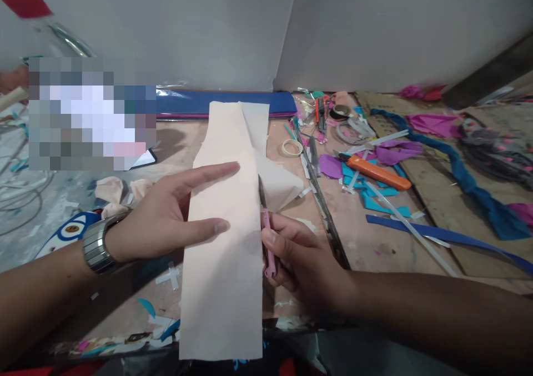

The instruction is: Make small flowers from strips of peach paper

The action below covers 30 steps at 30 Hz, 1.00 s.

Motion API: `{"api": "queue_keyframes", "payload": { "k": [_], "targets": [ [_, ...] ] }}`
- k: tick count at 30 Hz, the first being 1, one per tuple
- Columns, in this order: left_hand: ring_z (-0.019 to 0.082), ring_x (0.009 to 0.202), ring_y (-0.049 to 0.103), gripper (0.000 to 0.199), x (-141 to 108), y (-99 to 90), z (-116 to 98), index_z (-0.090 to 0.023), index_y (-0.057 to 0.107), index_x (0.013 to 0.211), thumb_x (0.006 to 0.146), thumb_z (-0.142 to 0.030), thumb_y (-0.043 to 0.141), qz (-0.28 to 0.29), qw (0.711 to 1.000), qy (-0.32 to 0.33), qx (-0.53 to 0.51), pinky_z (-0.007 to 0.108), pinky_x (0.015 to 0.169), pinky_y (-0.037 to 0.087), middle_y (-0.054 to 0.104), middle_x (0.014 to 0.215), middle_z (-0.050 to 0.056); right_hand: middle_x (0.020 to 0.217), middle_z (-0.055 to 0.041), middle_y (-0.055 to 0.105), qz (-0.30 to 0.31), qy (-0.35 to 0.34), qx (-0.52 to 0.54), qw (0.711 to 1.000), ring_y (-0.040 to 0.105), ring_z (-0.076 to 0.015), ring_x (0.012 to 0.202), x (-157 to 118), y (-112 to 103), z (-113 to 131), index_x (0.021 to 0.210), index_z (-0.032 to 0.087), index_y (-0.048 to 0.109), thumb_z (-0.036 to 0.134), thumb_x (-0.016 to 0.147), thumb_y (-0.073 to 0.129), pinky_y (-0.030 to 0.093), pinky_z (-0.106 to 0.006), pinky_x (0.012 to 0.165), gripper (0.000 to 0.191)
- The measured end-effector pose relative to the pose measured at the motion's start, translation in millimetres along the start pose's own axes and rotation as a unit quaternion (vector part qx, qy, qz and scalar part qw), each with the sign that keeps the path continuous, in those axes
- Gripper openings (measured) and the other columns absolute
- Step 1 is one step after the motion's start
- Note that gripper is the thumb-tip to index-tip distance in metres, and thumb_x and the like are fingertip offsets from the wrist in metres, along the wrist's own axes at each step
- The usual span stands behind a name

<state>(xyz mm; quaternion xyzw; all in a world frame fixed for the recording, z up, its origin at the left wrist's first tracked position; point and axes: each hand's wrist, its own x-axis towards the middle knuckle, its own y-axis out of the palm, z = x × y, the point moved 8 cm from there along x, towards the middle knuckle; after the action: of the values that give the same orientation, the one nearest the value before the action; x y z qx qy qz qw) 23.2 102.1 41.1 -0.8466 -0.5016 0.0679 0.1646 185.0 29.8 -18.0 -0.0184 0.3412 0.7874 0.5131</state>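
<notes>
A long pale cream piece of fabric or paper [222, 309] lies across the table and hangs over its front edge. My left hand [175, 209] rests on it, thumb and forefinger spread apart, with a metal watch at the wrist. My right hand [295, 254] holds a pink-handled cutting tool [270, 259] at the right edge of the cream piece. The dark blade points away from me, partly hidden by the cream material. Just beyond the blade, a loose flap [277, 184] of the piece folds out to the right.
An orange utility knife [375, 171], a tape roll [292, 148] and a long metal ruler [320, 198] lie to the right, among blue and purple scraps. Folded blue material [187, 103] lies at the back. A blurred-out object stands at the left. Cardboard [441, 226] covers the far right.
</notes>
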Motion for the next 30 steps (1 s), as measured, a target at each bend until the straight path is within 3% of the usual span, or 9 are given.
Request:
{"api": "queue_keyframes", "payload": {
  "k": [6, 10, 12, 15, 19, 24, 30],
  "targets": [
    [0.032, 0.146, 0.055, 0.073, -2, -0.3, 1, -0.032, 0.062, 0.149, 0.081, -0.034, 0.089, 0.001, 1.000, -0.006, -0.012, 0.044, 0.120, 0.051, 0.055, 0.161, 0.006, 0.061, 0.0061, 0.058, 0.005, -0.012, -0.008, 1.000, 0.039, -0.0028, 0.040, 2, -1, 1, 0.091, 0.018, 0.061, 0.055, 0.091, 0.076, 0.026, -0.014, 0.037, 0.040],
    [0.032, 0.146, 0.053, 0.053, 1, -5.0, 2, -0.032, 0.068, 0.141, 0.089, -0.037, 0.081, -0.030, 0.999, 0.001, -0.035, 0.043, 0.118, 0.052, 0.058, 0.158, 0.004, 0.065, 0.0037, 0.062, 0.005, -0.002, -0.011, 1.000, 0.041, -0.0032, 0.042, 1, 0, 0, 0.087, 0.018, 0.057, 0.056, 0.090, 0.077, 0.026, -0.014, 0.038, 0.043],
    [0.031, 0.138, 0.060, 0.044, 3, -9.2, 8, -0.030, 0.071, 0.134, 0.092, -0.039, 0.078, -0.065, 0.993, -0.030, -0.089, 0.041, 0.111, 0.057, 0.060, 0.156, 0.005, 0.067, 0.0028, 0.064, 0.008, 0.004, -0.015, 1.000, 0.040, -0.0034, 0.042, 1, 0, -1, 0.087, 0.019, 0.056, 0.058, 0.088, 0.078, 0.026, -0.015, 0.038, 0.044],
    [0.027, 0.112, 0.074, 0.046, 5, -9.9, 18, -0.028, 0.069, 0.134, 0.091, -0.042, 0.078, -0.091, 0.975, -0.099, -0.177, 0.036, 0.089, 0.066, 0.071, 0.140, 0.007, 0.067, 0.0024, 0.065, 0.019, 0.006, -0.023, 1.000, 0.042, -0.0042, 0.043, 1, 1, -2, 0.085, 0.019, 0.056, 0.056, 0.088, 0.078, 0.025, -0.015, 0.037, 0.044],
    [0.021, 0.085, 0.078, 0.060, 6, -5.7, 22, -0.029, 0.065, 0.138, 0.083, -0.041, 0.086, -0.073, 0.961, -0.157, -0.214, 0.029, 0.071, 0.066, 0.078, 0.117, 0.006, 0.067, 0.0015, 0.065, 0.049, -0.003, -0.019, 0.999, 0.043, -0.0042, 0.043, 2, 6, -1, 0.081, 0.018, 0.057, 0.051, 0.090, 0.077, 0.024, -0.016, 0.038, 0.040],
    [0.021, 0.087, 0.078, 0.058, 4, -1.8, 18, -0.029, 0.071, 0.129, 0.075, -0.035, 0.092, -0.039, 0.966, -0.151, -0.207, 0.026, 0.068, 0.066, 0.077, 0.120, 0.005, 0.066, 0.0024, 0.065, 0.052, -0.004, -0.019, 0.998, 0.041, -0.0038, 0.042, 1, 7, 0, 0.081, 0.017, 0.059, 0.050, 0.092, 0.076, 0.024, -0.016, 0.037, 0.039],
    [0.020, 0.078, 0.077, 0.056, -1, 2.0, 23, -0.029, 0.073, 0.126, 0.075, -0.035, 0.094, -0.018, 0.961, -0.173, -0.216, 0.028, 0.065, 0.066, 0.079, 0.103, 0.004, 0.067, 0.0020, 0.065, 0.046, 0.000, -0.019, 0.999, 0.044, -0.0044, 0.044, 1, 5, -1, 0.081, 0.017, 0.060, 0.053, 0.091, 0.077, 0.027, -0.016, 0.038, 0.041]
  ]
}}
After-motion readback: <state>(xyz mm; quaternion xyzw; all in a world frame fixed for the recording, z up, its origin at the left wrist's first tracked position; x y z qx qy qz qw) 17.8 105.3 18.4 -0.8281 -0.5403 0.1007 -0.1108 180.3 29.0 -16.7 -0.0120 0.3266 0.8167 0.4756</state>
